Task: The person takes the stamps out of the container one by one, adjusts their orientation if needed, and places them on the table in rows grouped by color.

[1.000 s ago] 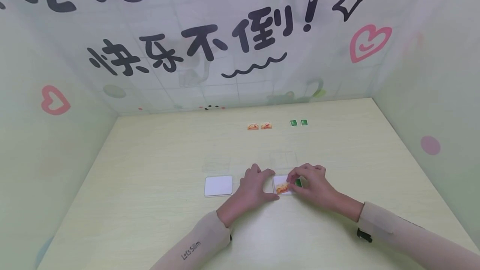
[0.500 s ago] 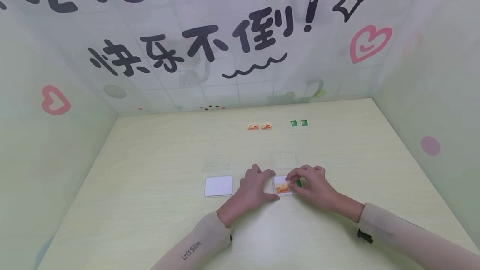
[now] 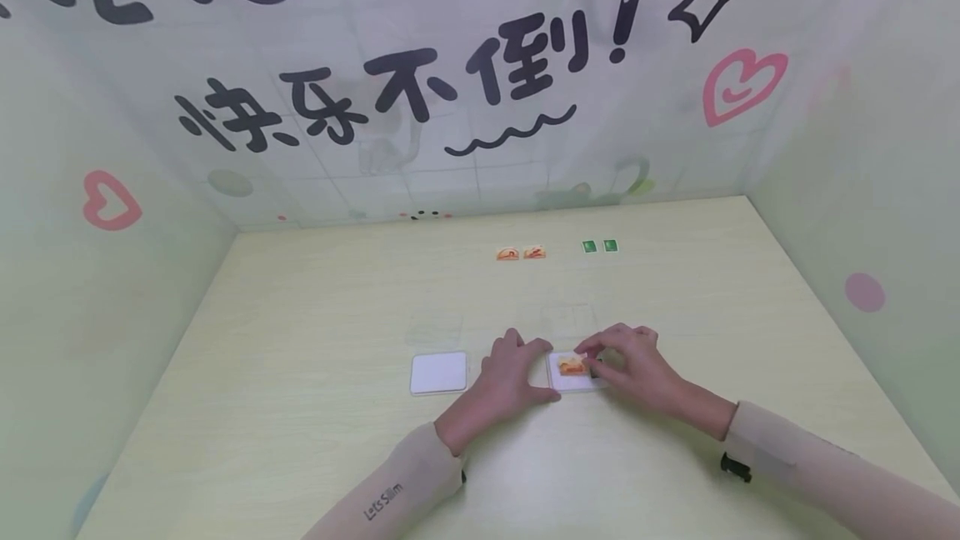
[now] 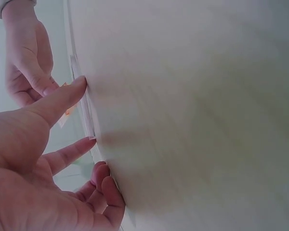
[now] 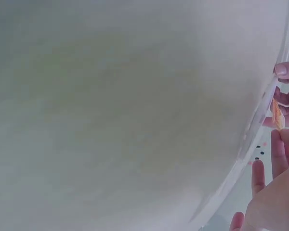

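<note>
orng/wht card, plain wht pad

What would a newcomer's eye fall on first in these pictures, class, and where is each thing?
Probably the bold black lettering across the back wall, with a pink heart to its right. Next, near the middle of the table, the right hand pinches an orange piece over a white board, whose left edge the left hand holds.
</note>
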Motion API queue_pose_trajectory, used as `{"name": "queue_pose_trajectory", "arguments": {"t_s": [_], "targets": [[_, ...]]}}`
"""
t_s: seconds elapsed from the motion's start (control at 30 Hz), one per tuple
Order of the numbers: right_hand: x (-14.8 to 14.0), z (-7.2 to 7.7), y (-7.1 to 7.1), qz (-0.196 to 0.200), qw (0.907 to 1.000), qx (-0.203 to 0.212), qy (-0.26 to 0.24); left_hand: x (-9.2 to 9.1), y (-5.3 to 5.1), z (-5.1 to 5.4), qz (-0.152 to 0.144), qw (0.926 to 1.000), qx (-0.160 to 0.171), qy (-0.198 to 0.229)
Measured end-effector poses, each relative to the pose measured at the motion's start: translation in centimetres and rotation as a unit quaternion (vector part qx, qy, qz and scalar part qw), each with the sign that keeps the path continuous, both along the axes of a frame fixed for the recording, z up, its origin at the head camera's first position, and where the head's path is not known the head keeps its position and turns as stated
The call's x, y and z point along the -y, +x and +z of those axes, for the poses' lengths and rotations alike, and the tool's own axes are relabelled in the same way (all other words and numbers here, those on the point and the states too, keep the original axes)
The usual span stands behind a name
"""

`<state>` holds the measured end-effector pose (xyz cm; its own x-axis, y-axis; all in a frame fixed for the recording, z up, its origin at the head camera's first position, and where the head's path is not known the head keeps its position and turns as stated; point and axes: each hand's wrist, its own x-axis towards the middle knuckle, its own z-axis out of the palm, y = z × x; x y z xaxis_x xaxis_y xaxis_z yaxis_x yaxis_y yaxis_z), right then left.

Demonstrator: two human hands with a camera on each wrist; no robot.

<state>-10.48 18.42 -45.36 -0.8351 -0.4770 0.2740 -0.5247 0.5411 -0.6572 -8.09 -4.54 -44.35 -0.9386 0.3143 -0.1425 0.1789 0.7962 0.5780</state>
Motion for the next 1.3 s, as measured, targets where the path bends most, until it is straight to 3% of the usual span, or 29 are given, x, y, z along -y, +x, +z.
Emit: {"name": "queue_pose_trajectory", "arguments": {"t_s": [0.63, 1.1, 1.3], "targets": [[-0.4, 1.7, -1.9, -0.019, 0.9998, 0.005, 0.008, -0.2, -0.2, 0.2, -0.001, 1.0000, 0.002, -0.001], [0.1, 2.1, -2.9, -0.020, 0.9998, -0.004, 0.002, 0.3, 0.0, 0.3, -0.017, 0.9977, -0.019, -0.063], [0.3, 2.0, -3.2, -0.016, 0.9998, -0.010, -0.001, 0.5, -0.1, -0.1, -0.027, 0.9992, -0.016, -0.026]]}}
